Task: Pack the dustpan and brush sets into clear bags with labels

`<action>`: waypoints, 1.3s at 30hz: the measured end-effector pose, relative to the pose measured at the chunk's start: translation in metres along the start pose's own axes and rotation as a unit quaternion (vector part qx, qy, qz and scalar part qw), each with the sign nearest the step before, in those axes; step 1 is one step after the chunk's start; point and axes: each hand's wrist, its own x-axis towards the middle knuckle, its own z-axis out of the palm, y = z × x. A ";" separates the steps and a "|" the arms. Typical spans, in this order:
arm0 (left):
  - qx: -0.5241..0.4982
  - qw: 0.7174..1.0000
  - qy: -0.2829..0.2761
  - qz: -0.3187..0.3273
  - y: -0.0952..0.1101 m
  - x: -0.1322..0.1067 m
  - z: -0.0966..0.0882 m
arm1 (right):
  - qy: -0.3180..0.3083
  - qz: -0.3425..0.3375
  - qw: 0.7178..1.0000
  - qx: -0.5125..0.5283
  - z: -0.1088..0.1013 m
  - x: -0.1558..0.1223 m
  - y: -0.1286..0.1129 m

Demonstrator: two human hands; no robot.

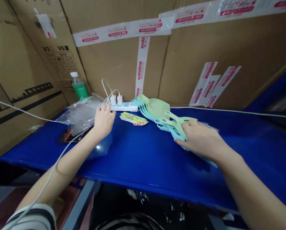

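Observation:
A stack of several pale green and light blue plastic scoops (154, 110) lies on the blue table (145, 153), handles pointing right. My right hand (201, 140) rests on the handle end of the stack, fingers curled over the handles. My left hand (104, 121) reaches to a heap of clear plastic bags (81, 111) at the left, fingers bent on the edge of the plastic. A small pile of printed label cards (133, 118) lies between the two hands.
A white power strip (123, 107) with two chargers sits at the back against cardboard boxes (205, 54). A green bottle (78, 86) stands at back left. A white cable (25, 111) crosses my left arm. A dark object (78, 138) lies under the bags.

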 end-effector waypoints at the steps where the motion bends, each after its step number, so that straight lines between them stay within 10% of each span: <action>1: 0.013 1.000 -0.008 -0.014 -0.005 0.000 -0.001 | 0.000 -0.001 1.000 0.000 -0.001 0.000 0.000; 12: 0.028 0.991 -0.108 -0.076 -0.031 0.000 0.006 | -0.046 0.030 0.998 0.011 -0.005 0.002 0.005; 24: 0.014 0.993 -0.072 -0.088 -0.021 -0.007 -0.001 | -0.029 0.034 0.999 -0.025 -0.009 0.001 0.010; 29: -0.014 1.000 0.013 0.014 0.004 -0.017 -0.005 | -0.008 0.034 0.999 -0.020 -0.005 0.003 0.011; 39: -0.042 0.934 -0.011 0.355 0.042 -0.032 0.007 | 0.008 0.030 0.999 -0.018 0.010 0.015 0.022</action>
